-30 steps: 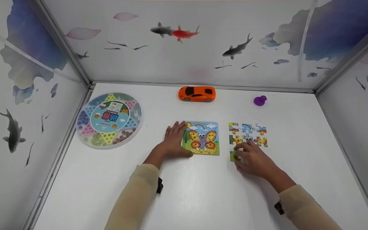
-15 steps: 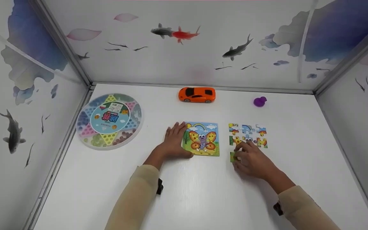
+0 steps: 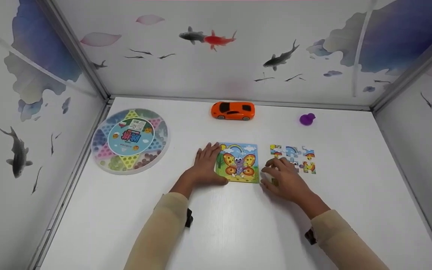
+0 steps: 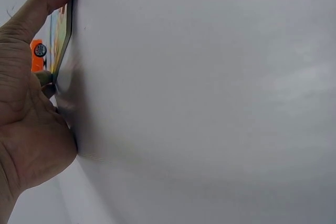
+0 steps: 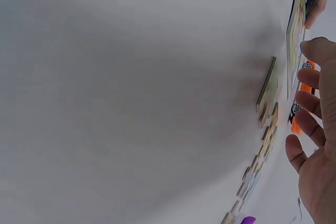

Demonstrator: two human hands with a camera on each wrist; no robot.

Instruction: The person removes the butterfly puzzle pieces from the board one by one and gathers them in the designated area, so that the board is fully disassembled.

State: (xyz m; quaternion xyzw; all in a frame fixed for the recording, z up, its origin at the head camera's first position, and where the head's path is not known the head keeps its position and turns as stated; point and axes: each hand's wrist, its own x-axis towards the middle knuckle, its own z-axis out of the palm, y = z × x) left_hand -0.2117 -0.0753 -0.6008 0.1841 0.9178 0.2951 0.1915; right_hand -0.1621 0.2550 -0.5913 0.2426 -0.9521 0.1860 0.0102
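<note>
In the head view, a square butterfly puzzle board [image 3: 239,165] lies flat in the middle of the white table. My left hand [image 3: 205,167] rests along its left side, thumb at the lower edge and fingers spread by the upper left corner. The left wrist view shows that thumb [image 4: 44,6] against the board's edge. My right hand [image 3: 285,180] hovers over loose jigsaw pieces [image 3: 309,167] right of the board, partly covering them. A green piece [image 5: 269,85] lies on the table near its loosely bent fingers [image 5: 310,103], and nothing shows between them.
A round Chinese checkers box [image 3: 131,137] lies at the left. Along the back stand an orange toy car [image 3: 233,111] and a small purple duck [image 3: 307,119]. Printed walls [image 3: 223,75] enclose the table [image 3: 223,232] at the back and sides.
My right hand has moved left and slightly up from the lower pieces, toward the board, and its fingers have spread. The left hand stays at the board's left side.
</note>
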